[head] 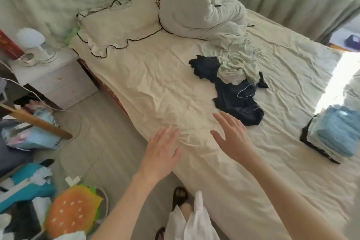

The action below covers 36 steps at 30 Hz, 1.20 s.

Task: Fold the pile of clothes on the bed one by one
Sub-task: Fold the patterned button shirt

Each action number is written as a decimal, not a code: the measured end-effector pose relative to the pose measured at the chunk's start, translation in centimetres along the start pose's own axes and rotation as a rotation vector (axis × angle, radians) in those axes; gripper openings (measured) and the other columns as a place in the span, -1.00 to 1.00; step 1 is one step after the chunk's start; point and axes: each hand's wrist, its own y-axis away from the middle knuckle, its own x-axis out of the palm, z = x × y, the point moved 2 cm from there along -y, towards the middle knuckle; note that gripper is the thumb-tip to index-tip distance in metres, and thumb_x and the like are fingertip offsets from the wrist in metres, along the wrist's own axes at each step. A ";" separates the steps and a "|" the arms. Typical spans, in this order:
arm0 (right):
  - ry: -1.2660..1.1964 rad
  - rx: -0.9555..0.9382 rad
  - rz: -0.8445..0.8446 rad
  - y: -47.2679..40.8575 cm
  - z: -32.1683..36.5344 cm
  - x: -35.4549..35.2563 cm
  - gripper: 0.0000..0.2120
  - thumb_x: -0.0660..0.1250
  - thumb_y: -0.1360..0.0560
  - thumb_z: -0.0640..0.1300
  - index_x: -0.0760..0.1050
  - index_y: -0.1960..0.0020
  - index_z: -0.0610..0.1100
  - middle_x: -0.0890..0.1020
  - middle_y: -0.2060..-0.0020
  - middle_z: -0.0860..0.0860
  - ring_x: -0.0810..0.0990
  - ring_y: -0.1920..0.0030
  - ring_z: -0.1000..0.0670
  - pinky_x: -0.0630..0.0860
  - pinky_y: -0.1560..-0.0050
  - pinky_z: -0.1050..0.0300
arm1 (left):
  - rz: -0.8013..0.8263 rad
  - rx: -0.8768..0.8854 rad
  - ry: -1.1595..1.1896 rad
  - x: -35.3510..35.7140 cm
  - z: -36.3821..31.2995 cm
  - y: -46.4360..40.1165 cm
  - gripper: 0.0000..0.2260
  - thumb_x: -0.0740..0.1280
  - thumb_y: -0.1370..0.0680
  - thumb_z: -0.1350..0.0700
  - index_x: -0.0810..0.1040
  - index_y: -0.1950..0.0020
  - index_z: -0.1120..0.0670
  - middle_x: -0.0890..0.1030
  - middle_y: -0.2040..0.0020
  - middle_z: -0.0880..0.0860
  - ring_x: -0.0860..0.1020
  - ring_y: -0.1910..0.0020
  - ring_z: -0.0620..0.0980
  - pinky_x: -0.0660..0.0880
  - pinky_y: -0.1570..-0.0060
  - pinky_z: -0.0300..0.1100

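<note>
A small pile of unfolded clothes lies mid-bed: a dark navy garment with thin white piping (236, 101) and a crumpled pale green garment (236, 64) on top of its far part. A stack of folded clothes (335, 134), light blue on top, sits at the right side of the bed. My left hand (162, 152) reaches over the bed's near edge with fingers spread, holding nothing. My right hand (231, 138) is stretched out flat, its fingertips just short of the navy garment's near hem. Both hover over the cream sheet (155, 87).
A cream pillow with black ruffle trim (118, 25) and a bundled pale quilt (198, 4) lie at the head of the bed. A white nightstand (52, 78) with a lamp stands left. Bags and a burger-shaped cushion (72, 210) clutter the floor. Green curtains hang at right.
</note>
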 end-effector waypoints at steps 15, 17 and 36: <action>0.147 0.250 0.155 -31.5 -20.2 9.1 -0.50 0.17 -0.60 0.02 0.20 -0.49 -0.10 0.32 -0.43 -0.04 0.24 -0.45 -0.05 0.20 -0.42 0.03 | 0.284 -0.008 -0.142 11.7 6.5 -35.1 -0.50 0.05 -0.64 0.01 -0.04 -0.55 -0.06 -0.09 -0.56 0.02 -0.13 -0.53 0.01 -0.11 -0.48 -0.01; 0.191 0.246 0.142 -35.0 -22.4 10.2 -0.52 0.17 -0.60 0.00 0.23 -0.47 -0.11 0.33 -0.42 -0.06 0.24 -0.45 -0.08 0.21 -0.41 -0.02 | 0.324 0.007 -0.193 14.1 7.4 -38.6 -0.50 0.05 -0.63 0.02 -0.04 -0.55 -0.06 -0.10 -0.56 0.03 -0.13 -0.53 0.02 -0.10 -0.47 0.00; 0.211 0.220 -0.297 -43.6 -26.0 13.8 -0.85 0.41 -0.38 -0.35 0.66 0.08 -0.22 0.60 0.38 -0.08 0.59 0.26 -0.15 0.48 0.07 -0.01 | 0.815 -0.082 -0.037 20.0 11.4 -50.5 -0.53 0.12 -0.63 0.05 0.13 -0.53 0.07 0.02 -0.55 0.14 0.07 -0.51 0.10 0.11 -0.40 -0.12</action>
